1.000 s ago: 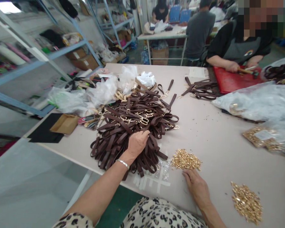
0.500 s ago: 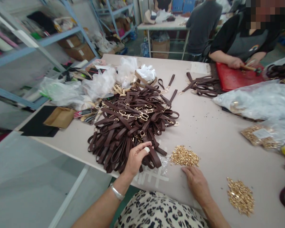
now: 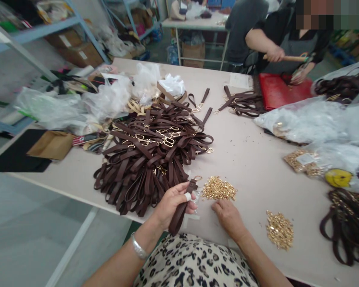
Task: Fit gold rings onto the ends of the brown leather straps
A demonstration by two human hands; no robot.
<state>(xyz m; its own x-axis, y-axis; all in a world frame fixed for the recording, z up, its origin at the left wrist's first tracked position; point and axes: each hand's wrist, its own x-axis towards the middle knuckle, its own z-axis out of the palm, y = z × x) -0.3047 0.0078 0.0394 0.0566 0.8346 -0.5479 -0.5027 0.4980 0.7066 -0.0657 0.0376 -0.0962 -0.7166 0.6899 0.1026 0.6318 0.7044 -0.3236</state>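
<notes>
A dark brown leather wrist strap [image 3: 178, 217] with a gold clasp at its upper end is gripped in my left hand [image 3: 169, 204], thumb over it. The hand is just in front of a big heap of similar straps [image 3: 140, 161]. My right hand [image 3: 229, 217] rests at the near edge of a mound of small gold metal pieces [image 3: 219, 188]. Its fingers are curled together, and their tips are partly hidden, so whether they pinch a piece does not show. Farther right lies a second mound of gold pieces [image 3: 280, 231].
Plastic bags [image 3: 107, 95] and brown paper [image 3: 51, 144] lie left. More straps [image 3: 347, 227], bagged gold pieces [image 3: 303, 161] and large clear bags [image 3: 305, 119] line the right. Across the table, a co-worker holds a hammer [image 3: 287, 58] above a red pad [image 3: 281, 93].
My left hand has drawn one strap away from the heap towards me. My right hand stays by the gold mound, fingers more curled. The co-worker's hammer has risen, and the view has shifted right.
</notes>
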